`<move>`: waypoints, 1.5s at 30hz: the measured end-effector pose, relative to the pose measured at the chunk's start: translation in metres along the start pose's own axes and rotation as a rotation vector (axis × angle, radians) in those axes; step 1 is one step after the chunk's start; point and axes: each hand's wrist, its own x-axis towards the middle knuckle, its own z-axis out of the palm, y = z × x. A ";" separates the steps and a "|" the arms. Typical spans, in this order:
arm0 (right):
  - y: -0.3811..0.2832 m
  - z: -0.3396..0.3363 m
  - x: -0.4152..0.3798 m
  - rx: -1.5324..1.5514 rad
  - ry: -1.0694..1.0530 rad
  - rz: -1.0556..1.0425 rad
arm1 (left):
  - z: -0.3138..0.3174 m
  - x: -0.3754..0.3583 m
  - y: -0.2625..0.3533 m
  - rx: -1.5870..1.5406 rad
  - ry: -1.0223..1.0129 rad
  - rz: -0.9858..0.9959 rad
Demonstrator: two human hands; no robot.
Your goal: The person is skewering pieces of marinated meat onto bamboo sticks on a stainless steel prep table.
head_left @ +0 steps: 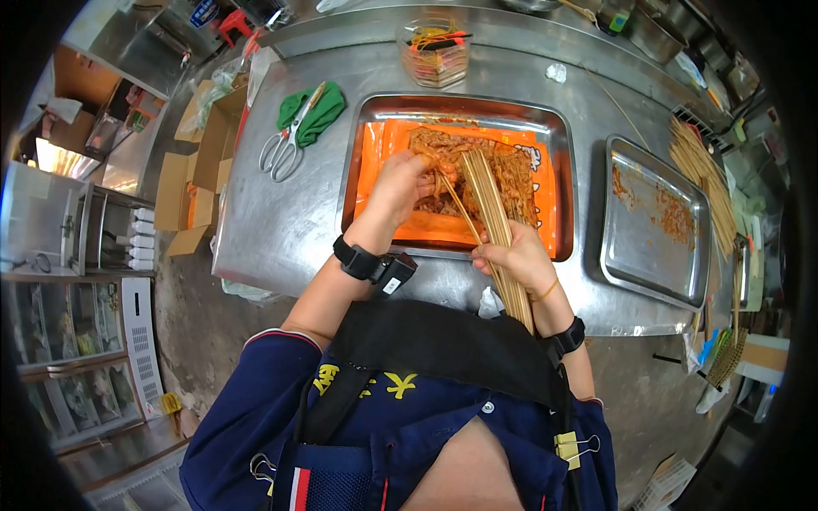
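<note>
The right hand [518, 255] grips a bundle of bamboo skewers [494, 213]. The left hand [400, 187] (fingers pinched) holds meat [477, 175] against 1 skewer over the orange-lined tray [362, 170].

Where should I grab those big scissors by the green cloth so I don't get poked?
Take the scissors by the two round loop handles, which lie at the end nearer the person, toward the table's front edge. The blades point away, resting on the green cloth. So reach in from the near side, probably from above, since they lie flat on the metal table with bare space around the loops.
</note>
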 end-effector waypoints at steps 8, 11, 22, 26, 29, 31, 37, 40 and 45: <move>-0.001 0.000 -0.001 0.010 -0.014 -0.011 | 0.003 0.000 -0.002 0.016 0.035 -0.014; -0.003 0.000 -0.002 0.014 -0.011 -0.003 | 0.003 0.001 -0.003 0.024 0.044 -0.005; -0.002 -0.001 -0.001 -0.004 -0.031 -0.022 | 0.009 0.001 -0.002 0.029 0.031 0.019; -0.002 0.000 -0.001 0.001 -0.018 -0.019 | 0.007 0.000 -0.003 0.016 0.053 0.026; -0.001 0.001 -0.001 -0.004 -0.010 -0.020 | 0.009 -0.003 -0.004 0.015 0.086 0.038; -0.001 0.000 -0.001 -0.003 -0.011 -0.021 | 0.010 -0.003 -0.010 0.111 0.052 0.198; 0.003 -0.001 0.000 0.019 0.008 -0.034 | 0.016 -0.008 -0.034 0.325 0.119 0.579; 0.002 0.000 -0.001 0.019 0.003 -0.043 | 0.013 -0.009 -0.037 0.338 0.132 0.562; -0.001 0.002 -0.003 0.022 0.020 -0.029 | 0.029 -0.022 -0.044 0.303 0.129 0.513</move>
